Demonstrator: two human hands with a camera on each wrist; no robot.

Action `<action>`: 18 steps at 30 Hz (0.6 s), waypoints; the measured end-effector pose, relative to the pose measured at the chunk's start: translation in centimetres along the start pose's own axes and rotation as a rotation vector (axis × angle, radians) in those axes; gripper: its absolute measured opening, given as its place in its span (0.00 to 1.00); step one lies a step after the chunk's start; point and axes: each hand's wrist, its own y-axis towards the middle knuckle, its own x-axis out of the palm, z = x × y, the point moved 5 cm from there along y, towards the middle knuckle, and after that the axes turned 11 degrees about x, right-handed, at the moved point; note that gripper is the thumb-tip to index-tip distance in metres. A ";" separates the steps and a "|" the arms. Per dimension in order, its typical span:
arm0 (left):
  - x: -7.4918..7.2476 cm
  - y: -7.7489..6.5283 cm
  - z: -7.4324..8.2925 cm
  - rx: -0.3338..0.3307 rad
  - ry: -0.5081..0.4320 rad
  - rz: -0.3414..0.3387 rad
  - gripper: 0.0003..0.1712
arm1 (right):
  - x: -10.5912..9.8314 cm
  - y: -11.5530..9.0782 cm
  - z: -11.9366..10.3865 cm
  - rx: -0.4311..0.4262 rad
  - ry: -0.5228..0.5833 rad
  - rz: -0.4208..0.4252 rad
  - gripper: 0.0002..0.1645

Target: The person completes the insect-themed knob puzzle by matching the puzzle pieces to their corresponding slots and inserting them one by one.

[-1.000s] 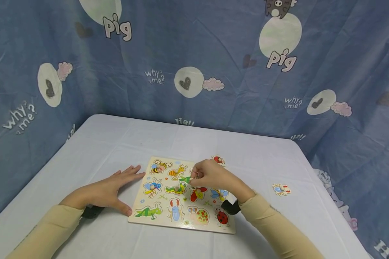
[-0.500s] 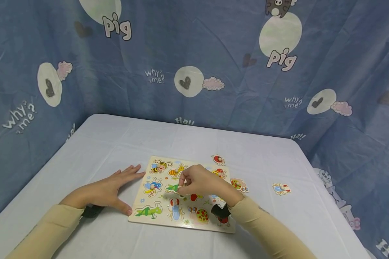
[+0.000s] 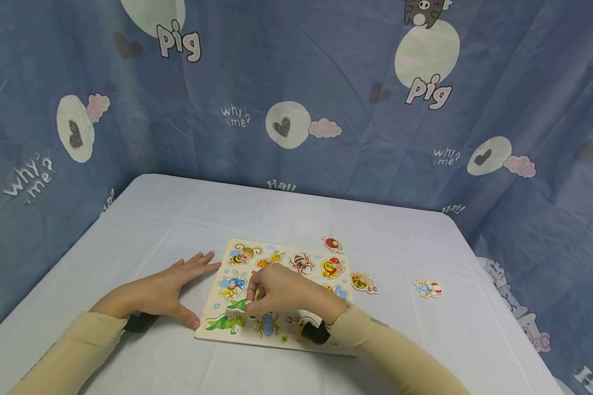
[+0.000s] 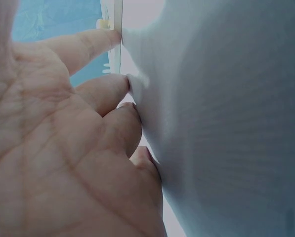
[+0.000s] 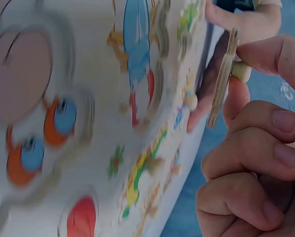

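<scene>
My right hand [image 3: 289, 296] pinches a green grasshopper puzzle piece [image 3: 235, 306] by its small knob [image 5: 241, 71]. The piece hangs tilted just above the grasshopper recess [image 3: 222, 325] at the near left of the wooden insect board [image 3: 257, 339]. In the right wrist view the piece appears edge-on, and the other fingers are curled toward the palm. My left hand [image 3: 165, 288] lies with fingers spread beside the board, its thumb at the near left corner and a fingertip at the left edge. The right hand and forearm hide the board's middle.
Loose on the white table [image 3: 188, 214] are a ladybug piece [image 3: 333, 244] behind the board, a spotted piece [image 3: 364, 282] at its right edge, and a blue and red beetle piece [image 3: 429, 288] farther right. A blue printed curtain [image 3: 296, 71] hangs behind.
My right hand has carried the grasshopper piece leftward and nearer across the board, from its upper middle to the near left. The left hand has stayed still.
</scene>
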 end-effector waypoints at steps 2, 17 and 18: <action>-0.2 0.0 0.1 0.004 0.002 0.001 0.72 | 0.4 0.2 -0.4 -0.013 -0.016 -0.012 0.06; 0.2 -0.2 -0.2 0.029 -0.023 0.000 0.71 | 3.7 1.6 -2.5 0.013 -0.159 -0.039 0.07; 0.1 -0.2 -0.2 0.030 -0.022 0.001 0.71 | 3.7 1.7 -2.4 0.014 -0.157 -0.039 0.07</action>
